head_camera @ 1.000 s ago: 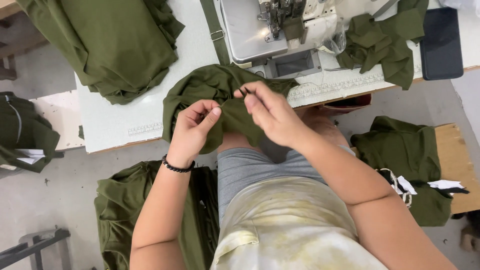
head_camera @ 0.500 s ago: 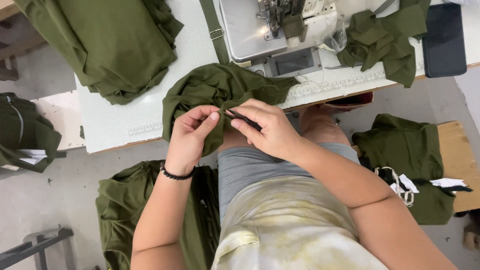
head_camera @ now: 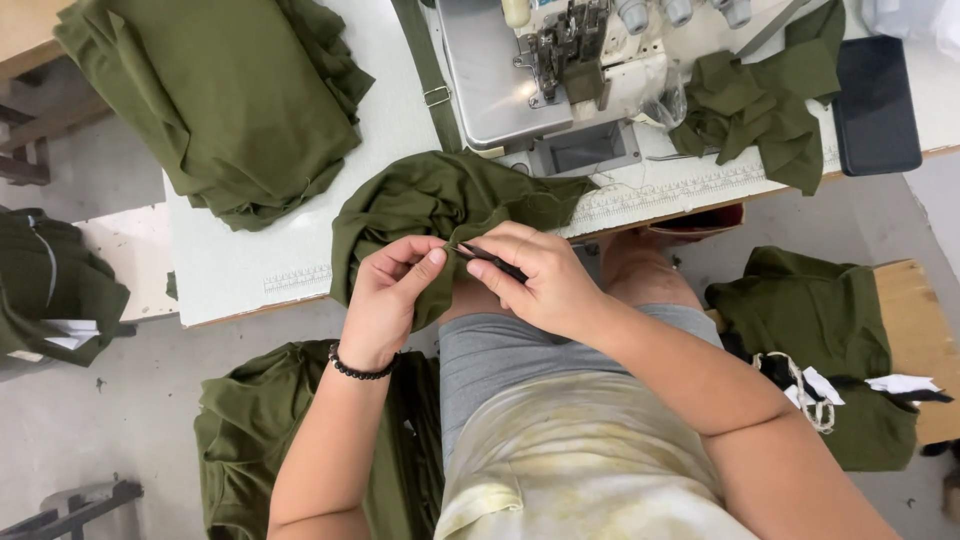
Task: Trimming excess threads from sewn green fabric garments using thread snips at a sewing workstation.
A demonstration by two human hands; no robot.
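Two hands are working an olive garment (head_camera: 440, 205) at the edge of a white table (head_camera: 240, 265).

Lying across the table (head_camera: 240, 265), from big to small, are a heap of olive cloth (head_camera: 220, 100) at the far left, a grey sewing machine (head_camera: 520, 75) in the middle, more olive pieces (head_camera: 770, 105) to its right and a dark phone (head_camera: 875, 95) beside them. The garment is draping off the table's near edge, just below the machine, and hanging toward the person's lap. The left hand (head_camera: 385, 300), wearing a black bead bracelet (head_camera: 358, 370), is pinching a fold of the garment, its grip closed on the cloth. The right hand (head_camera: 545, 275) is gripping small dark snips (head_camera: 490, 260), with the tip meeting the fold at the left thumb.
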